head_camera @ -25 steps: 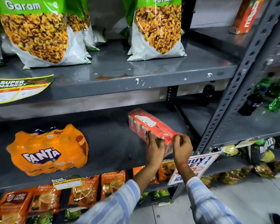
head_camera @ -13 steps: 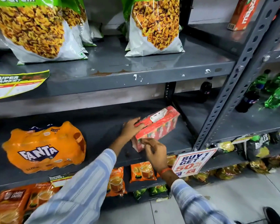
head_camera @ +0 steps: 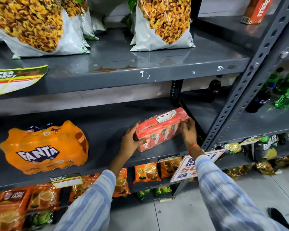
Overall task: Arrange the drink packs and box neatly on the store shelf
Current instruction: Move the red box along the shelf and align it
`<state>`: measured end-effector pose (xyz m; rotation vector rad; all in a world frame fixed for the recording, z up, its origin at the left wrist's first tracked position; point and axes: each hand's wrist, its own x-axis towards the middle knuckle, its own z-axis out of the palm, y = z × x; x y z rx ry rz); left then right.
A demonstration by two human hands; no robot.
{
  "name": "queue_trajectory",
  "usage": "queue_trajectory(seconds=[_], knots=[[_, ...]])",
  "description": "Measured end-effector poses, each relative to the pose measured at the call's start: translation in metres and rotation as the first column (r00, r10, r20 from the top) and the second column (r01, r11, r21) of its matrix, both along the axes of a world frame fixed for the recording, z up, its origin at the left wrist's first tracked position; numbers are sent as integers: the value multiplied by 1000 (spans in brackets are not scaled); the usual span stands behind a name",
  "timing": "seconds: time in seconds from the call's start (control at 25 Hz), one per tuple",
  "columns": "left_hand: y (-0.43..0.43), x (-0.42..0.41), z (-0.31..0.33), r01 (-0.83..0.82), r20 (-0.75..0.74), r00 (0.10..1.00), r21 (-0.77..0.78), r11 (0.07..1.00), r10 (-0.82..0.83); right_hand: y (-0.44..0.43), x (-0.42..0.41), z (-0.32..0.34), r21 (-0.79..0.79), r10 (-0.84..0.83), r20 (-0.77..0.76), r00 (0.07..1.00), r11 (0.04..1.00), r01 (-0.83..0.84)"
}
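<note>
On the middle shelf [head_camera: 107, 124], the orange Fanta multipack [head_camera: 43, 147] lies at the far left, well apart from the red Maaza juice pack [head_camera: 160, 130] near the right upright. The left hand [head_camera: 130, 144] cups that pack's left end, its grip closed around the corner with the thumb on the front face. The right hand [head_camera: 188, 132] presses fingers against the right end. The pack sits skewed; uneven pushing could, I judge, swing it further or nudge it off the front edge.
</note>
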<state>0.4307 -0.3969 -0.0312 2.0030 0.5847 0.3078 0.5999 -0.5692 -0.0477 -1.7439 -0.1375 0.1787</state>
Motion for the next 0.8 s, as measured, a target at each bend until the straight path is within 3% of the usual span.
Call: queue_trajectory(seconds=[0.16, 0.28, 0.48, 0.56, 0.68, 0.8], knots=[[6, -9, 3, 139, -28, 990, -52, 989, -141, -14, -37, -12, 34, -291, 96, 952, 957, 289], [-2, -20, -3, 192, 3, 981, -81, 978, -192, -21, -63, -16, -22, -314, 162, 935, 946, 322], [-15, -22, -2, 195, 27, 981, -161, 968, -193, -23, -66, -7, -20, -318, 128, 939, 946, 323], [-26, -24, -4, 140, 35, 990, -139, 980, -137, -23, -70, -8, -19, -335, 120, 935, 941, 339], [-51, -33, -10, -110, 9, 994, -15, 994, 110, -21, -65, -5, 8, -310, 87, 947, 951, 310], [-90, -45, -17, -224, 13, 974, -75, 972, 225, -27, -60, -14, 96, -321, 23, 947, 944, 317]])
